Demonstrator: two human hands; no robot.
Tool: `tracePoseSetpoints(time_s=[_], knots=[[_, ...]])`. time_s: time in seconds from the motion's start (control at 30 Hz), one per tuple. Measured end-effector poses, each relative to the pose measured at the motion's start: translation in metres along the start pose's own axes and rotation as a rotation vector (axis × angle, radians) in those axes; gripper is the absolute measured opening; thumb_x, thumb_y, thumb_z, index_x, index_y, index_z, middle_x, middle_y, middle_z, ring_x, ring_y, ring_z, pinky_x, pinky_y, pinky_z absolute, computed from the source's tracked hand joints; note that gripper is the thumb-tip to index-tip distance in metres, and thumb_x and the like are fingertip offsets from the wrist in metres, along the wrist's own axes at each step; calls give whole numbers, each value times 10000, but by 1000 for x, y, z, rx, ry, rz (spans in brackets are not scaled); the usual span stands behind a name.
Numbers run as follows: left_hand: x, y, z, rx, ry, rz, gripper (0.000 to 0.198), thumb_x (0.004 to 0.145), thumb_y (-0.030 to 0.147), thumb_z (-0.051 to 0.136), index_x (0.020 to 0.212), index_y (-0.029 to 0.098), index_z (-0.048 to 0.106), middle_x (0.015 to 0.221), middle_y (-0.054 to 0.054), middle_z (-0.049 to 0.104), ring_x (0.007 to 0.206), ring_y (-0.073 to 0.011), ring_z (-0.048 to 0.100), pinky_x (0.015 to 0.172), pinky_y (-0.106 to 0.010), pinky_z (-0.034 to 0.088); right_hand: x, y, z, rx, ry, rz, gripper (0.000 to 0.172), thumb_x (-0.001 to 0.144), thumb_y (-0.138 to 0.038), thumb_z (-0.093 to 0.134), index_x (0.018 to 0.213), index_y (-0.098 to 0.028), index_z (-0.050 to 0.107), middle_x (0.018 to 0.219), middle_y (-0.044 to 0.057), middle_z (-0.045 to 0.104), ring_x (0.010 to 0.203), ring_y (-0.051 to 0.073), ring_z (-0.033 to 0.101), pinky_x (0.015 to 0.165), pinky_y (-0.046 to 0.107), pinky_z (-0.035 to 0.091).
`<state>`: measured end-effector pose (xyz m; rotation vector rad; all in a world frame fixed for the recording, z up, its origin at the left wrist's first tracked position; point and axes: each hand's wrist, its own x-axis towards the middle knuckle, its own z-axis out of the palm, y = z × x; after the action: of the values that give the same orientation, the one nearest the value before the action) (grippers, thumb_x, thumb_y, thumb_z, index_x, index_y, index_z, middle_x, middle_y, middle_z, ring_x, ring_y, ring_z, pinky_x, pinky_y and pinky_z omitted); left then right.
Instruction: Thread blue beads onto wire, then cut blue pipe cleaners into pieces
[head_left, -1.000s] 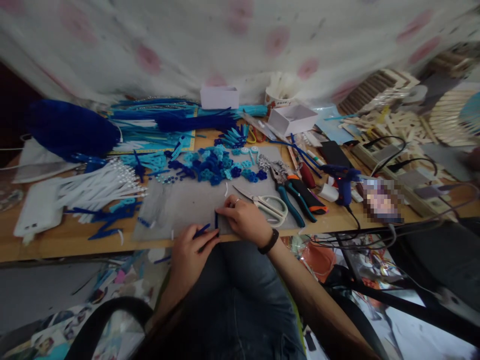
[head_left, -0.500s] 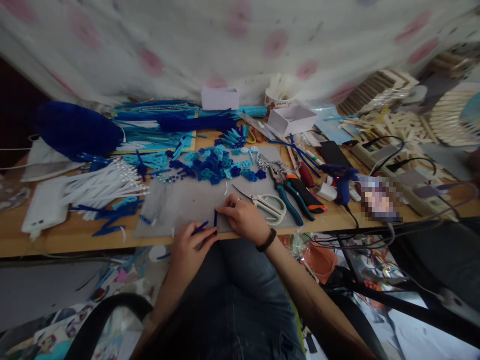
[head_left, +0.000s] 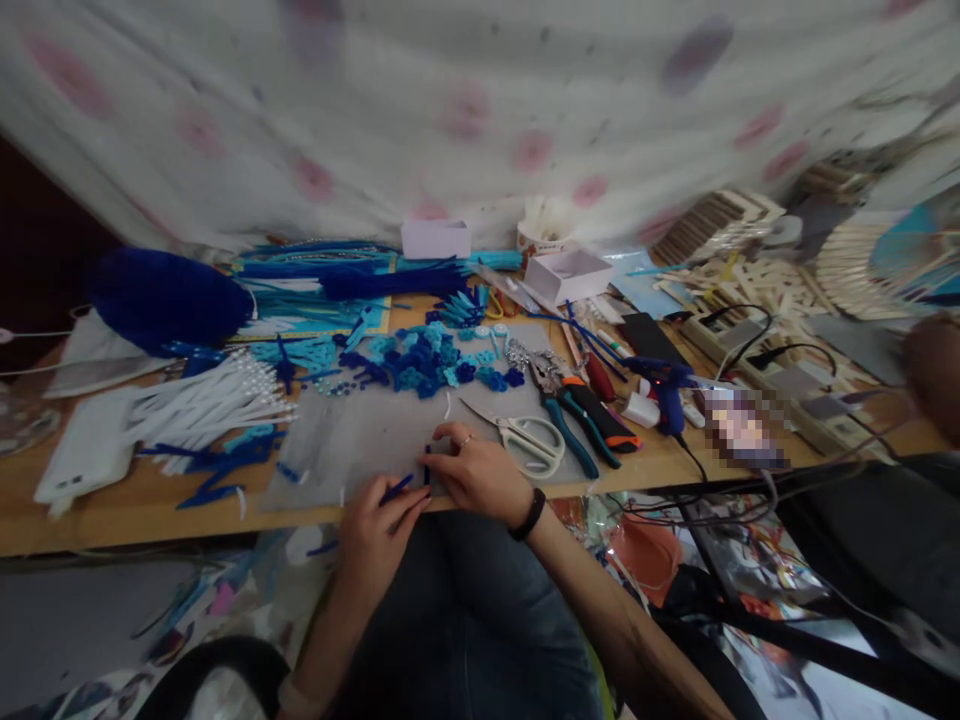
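Note:
My left hand (head_left: 382,525) is closed over the mat's front edge, with a short dark blue pipe cleaner (head_left: 396,489) sticking out between its fingers. A second dark blue pipe cleaner (head_left: 427,464) stands almost upright in the picture, between my two hands. The thumb and forefinger of my right hand (head_left: 474,470) pinch this second piece, and my left fingertips meet its lower end. White-handled scissors (head_left: 532,445) lie just right of my right hand, blades partly spread. Beyond the hands, a heap of blue and turquoise pipe-cleaner flowers (head_left: 424,358) rests on the grey mat (head_left: 330,440).
Teal-handled pliers (head_left: 566,430), orange-and-black pliers (head_left: 600,415) and a blue glue gun (head_left: 667,385) lie to the right. White bead-tipped stems (head_left: 202,405) and a white power bank (head_left: 86,445) are at left. Cables trail from a power strip (head_left: 795,380).
The view has tilted up, so the table sits lower in the picture. My right fingers are further down along the upright pipe cleaner, and less of it shows. My left hand keeps its hold.

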<state>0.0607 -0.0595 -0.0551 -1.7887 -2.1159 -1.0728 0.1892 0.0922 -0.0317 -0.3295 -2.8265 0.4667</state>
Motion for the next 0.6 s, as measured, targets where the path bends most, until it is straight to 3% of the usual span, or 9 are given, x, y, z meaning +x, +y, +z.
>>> tracePoseSetpoints(time_s=[0.17,0.33,0.5,0.6], knots=[[1,5,2,-18,94,2,235,929,301,553,887,208,764,810,-47,674,783,-176,671,711,-271,548,-1,4,6,-8,67,-49,205,891,-135,554,1024,-199,697,1233,128,559,876,183,581,754,293,489],[6,5,2,-48,153,-61,219,921,312,568,923,195,753,839,-55,696,816,-186,686,741,-279,550,5,7,6,-59,118,-8,194,913,-107,516,999,-174,677,1205,132,591,896,192,584,772,300,493],[6,-9,-4,-96,152,-188,218,899,342,592,949,192,743,896,-73,715,858,-223,693,782,-337,546,19,9,1,-86,143,65,161,909,-118,548,946,-189,688,1131,110,635,896,201,597,795,314,488],[12,-16,-15,-163,85,-322,271,936,335,492,994,183,709,931,-86,737,883,-234,699,793,-357,541,16,6,-6,-70,212,170,184,917,-112,525,1029,-167,661,1094,125,634,932,220,605,806,327,487]])
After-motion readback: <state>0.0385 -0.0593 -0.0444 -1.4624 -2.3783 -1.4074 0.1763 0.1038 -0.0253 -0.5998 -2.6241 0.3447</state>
